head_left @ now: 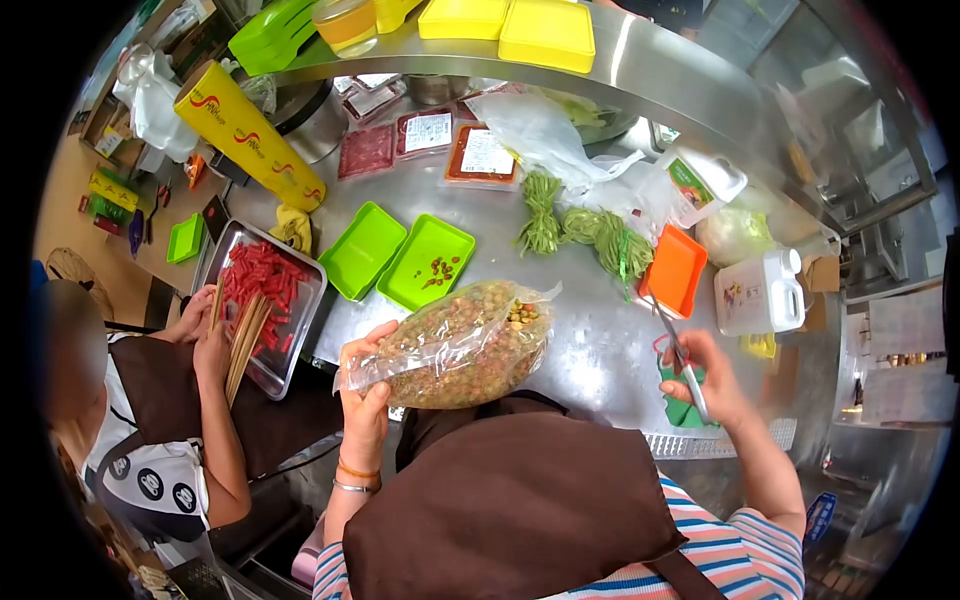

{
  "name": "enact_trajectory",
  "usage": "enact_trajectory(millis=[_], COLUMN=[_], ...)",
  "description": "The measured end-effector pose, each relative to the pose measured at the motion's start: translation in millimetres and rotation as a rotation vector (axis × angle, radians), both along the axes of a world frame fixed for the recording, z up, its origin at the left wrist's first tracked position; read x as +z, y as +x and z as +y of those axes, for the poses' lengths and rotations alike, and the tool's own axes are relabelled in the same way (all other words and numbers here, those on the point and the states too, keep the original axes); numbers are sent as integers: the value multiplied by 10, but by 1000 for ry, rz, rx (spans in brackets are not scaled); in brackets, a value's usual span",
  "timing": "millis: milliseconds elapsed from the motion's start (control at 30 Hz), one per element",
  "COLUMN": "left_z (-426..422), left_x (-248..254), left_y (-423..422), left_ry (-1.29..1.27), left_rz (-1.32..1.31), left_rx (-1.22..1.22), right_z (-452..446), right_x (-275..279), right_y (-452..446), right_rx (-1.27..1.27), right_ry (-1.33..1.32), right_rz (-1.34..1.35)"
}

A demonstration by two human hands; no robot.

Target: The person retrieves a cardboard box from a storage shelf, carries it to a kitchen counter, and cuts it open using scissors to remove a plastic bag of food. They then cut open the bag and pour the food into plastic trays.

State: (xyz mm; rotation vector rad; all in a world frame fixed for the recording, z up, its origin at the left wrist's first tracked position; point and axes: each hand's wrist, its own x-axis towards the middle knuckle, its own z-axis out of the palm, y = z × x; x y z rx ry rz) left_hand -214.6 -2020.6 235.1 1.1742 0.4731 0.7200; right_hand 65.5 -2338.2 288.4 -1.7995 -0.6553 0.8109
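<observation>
My left hand (pixel 362 385) is closed on the gathered end of a clear plastic bag (pixel 465 345), full of small reddish and greenish dried pieces. The far end of the bag, at the right, looks cut or loose. In my right hand (pixel 718 375) is a pair of scissors (pixel 690 375), its blades pointing away from me, over the counter near a dark green item (pixel 683 405). Just beyond the bag lies a green tray (pixel 408 290) with several small red-brown pieces in it. A second green tray (pixel 365 250) stands beside it.
At left, a co-worker's hands (pixel 210 345) hold skewers over a metal tray (pixel 312 330) of red pieces. Green noodle-like bundles (pixel 600 235), an orange tray (pixel 673 270) and a white jug (pixel 750 295) stand to the right. Sealed meat packs (pixel 367 150) lie behind, under a steel shelf (pixel 680 75).
</observation>
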Motion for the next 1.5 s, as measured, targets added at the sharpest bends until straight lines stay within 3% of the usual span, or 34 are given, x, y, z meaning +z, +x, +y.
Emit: enact_trajectory(millis=[67,100,167,200,300,367,600,800,1033,1133,1367,1433,1500], left_z=[-7,-9,-25,-32,-57,-89,-95,-69,-78,-92,-88,-88,-91], left_x=[-19,-33,-59,-74,-129,-85,-149,-153,-161,-134,-191,-155,-131], left_y=[4,11,19,11,10,46,2,-4,-31,-18,-47,-20,-22], left_ry=[-5,-5,-13,-17,-14,-22,2,16,89,69,82,55,53], left_rz=[-23,-35,-36,-31,-41,-69,-64,-83,-60,-69,-62,-93,-85], left_rx=[12,20,48,64,55,109,94,82,62,57,66,57,54], right_z=[241,359,612,728,838,897,1310,1467,1537,1576,1651,1605,1618], right_x=[265,354,523,679,1036,1169,1608,2033,1927,1975,2144,2063,2006], right_y=[150,201,269,251,191,200,265,21,120,222,177,134,115], right_rx=[248,252,437,484,682,716,904,1074,918,1017,1084,1096,1056], right_ry=[-77,-75,-82,-78,-203,-156,-419,-403,-581,-592,-600,-640,-635], right_rz=[-513,-518,-975,-1027,-928,-953,-931,-764,-953,-727,-577,-865,-898])
